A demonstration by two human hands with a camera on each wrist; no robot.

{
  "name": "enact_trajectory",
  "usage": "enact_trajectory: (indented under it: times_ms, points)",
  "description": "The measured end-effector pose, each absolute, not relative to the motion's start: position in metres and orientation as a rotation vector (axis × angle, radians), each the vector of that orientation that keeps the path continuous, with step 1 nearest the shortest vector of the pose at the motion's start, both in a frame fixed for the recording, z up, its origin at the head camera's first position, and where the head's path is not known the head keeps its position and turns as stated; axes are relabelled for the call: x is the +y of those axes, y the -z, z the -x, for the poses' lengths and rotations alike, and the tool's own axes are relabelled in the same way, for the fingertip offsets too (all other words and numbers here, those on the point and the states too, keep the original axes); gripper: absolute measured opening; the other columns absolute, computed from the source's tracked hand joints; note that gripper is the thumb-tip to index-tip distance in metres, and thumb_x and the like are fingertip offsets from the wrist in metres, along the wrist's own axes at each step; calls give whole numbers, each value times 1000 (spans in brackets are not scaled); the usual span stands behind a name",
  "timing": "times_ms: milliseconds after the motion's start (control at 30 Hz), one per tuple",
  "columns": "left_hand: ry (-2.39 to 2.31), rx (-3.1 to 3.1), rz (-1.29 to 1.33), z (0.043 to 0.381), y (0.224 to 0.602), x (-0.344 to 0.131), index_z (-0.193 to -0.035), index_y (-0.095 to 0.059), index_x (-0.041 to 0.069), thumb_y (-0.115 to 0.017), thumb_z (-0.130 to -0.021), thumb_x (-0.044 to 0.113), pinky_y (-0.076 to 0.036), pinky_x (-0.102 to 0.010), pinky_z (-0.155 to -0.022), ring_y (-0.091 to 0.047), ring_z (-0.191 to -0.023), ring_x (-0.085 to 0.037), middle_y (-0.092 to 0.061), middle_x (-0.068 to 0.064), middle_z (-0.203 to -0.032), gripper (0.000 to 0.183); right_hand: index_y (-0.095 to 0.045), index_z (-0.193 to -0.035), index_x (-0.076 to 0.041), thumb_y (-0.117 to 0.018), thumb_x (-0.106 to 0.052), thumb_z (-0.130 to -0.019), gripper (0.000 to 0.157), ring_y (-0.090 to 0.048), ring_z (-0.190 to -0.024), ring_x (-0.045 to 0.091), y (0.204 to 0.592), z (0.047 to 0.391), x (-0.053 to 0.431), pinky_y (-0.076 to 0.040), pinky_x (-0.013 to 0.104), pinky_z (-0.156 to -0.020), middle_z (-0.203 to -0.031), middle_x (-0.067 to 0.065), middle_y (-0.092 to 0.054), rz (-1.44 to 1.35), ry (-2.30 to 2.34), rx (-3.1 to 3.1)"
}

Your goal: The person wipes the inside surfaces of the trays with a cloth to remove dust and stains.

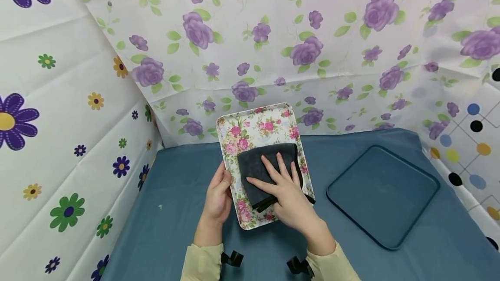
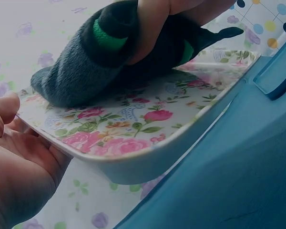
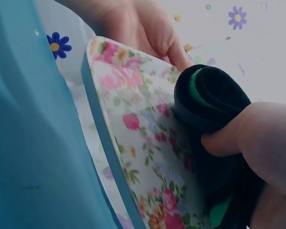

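Note:
My left hand [image 1: 217,200] grips the left edge of a white tray [image 1: 245,211] printed with pink flowers, thumb on the rim and fingers beneath. The tray is held tilted above the table. On its floral face lies a folded dark grey cloth [image 1: 250,164] with black edging; green shows inside its fold in both wrist views. My right hand [image 1: 291,198] presses flat on this cloth, fingers spread and straight. In the right wrist view, the right thumb [image 3: 224,140] rests against the cloth's rolled near edge. The left hand's fingers under the tray are mostly hidden.
A blue table cover [image 1: 175,229] spreads beneath both hands. To the right lies a dark blue, square tray [image 1: 383,198] with rounded corners. Floral sheets [image 1: 242,34] hang behind the table and along its left side; a dotted sheet [image 1: 472,142] hangs at the right.

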State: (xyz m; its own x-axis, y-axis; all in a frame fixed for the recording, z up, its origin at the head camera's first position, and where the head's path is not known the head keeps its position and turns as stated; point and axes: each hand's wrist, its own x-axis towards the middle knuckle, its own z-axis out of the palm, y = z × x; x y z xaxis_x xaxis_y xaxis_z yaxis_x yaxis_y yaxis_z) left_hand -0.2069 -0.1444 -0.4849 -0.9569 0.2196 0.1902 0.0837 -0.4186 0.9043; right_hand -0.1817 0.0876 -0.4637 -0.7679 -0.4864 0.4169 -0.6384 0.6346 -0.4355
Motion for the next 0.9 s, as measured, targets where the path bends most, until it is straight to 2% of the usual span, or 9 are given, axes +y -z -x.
enact_trajectory:
  times_ms: [167,267,333,500,767,900]
  points:
    - [-2535,1611,-467,208,484,-144,-172,4,9,-38,-119,36,-13,-50,-131,-1,-164,-33,0,-11,-179,73,-53,-158,-43,-57,31,-72,113,7,-164,34,463,178,79,2,75,-123,-180,-1,-8,-971,-863,-2621]
    - [-2543,1602,-444,208,485,-144,-173,4,12,-39,-118,37,-17,-49,-130,-6,-164,-33,-2,-9,-179,74,-53,-159,-42,-57,29,-73,112,7,-164,35,462,176,75,2,75,-123,-180,-1,-7,-1012,-851,-2635]
    - [-2549,1613,-421,208,484,-144,-173,4,12,-39,-118,38,-15,-51,-130,-4,-164,-33,0,-9,-179,75,-52,-159,-42,-57,29,-73,112,8,-164,35,462,175,72,1,75,-123,-180,-1,-6,-1028,-835,-2642]
    - [-2511,1718,-326,207,483,-144,-171,8,5,-42,-117,42,2,-54,-131,17,-162,-31,15,-13,-178,83,-49,-160,-43,-57,29,-75,112,10,-164,35,463,171,68,2,75,-123,-180,-1,-5,-1023,-848,-2663]
    - [-2509,1731,-288,204,484,-146,-171,7,3,-42,-117,42,7,-59,-129,21,-161,-34,17,-14,-177,82,-47,-162,-43,-59,29,-74,114,11,-163,37,466,168,64,3,76,-122,-180,-1,-6,-1059,-867,-2640]
    - [-2522,1700,-353,205,483,-147,-171,7,6,-42,-117,44,-1,-56,-130,13,-163,-34,11,-13,-178,83,-48,-161,-45,-57,31,-74,116,11,-164,33,466,169,68,5,73,-124,-180,-4,-6,-1059,-892,-2649]
